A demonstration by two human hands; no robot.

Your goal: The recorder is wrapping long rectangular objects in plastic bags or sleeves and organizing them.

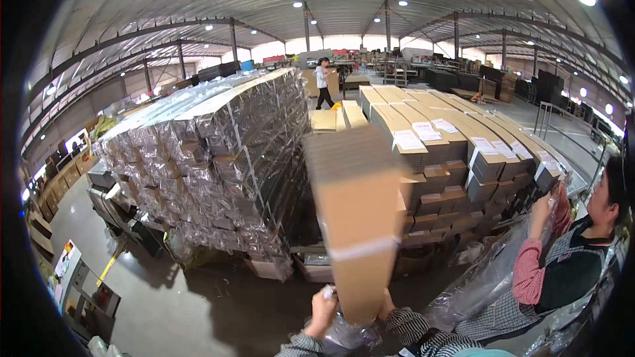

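Warehouse hall, metal-roofed and lit by ceiling lamps, was recorded with a grey concrete floor (198, 304). One tall bundle of flattened cardboard (357, 225), bound by a pale strap, was held upright at the lower middle of the view. Left hand (324, 311) was pressed against the bundle's lower left edge, fingers curled shut on it; right hand (385, 309) was set against its lower right edge, mostly hidden, its grip not discernible. Clear plastic film (347, 336) was gathered just below the bundle. Left of the bundle, a film-wrapped pallet stack (211, 158) was noted. Behind and right of the bundle, an unwrapped stack of cartons (456, 158) bearing white labels was noted. Right of the bundle, a co-worker (562, 264) in a red-sleeved top was seen handling loose film beside the cartons.
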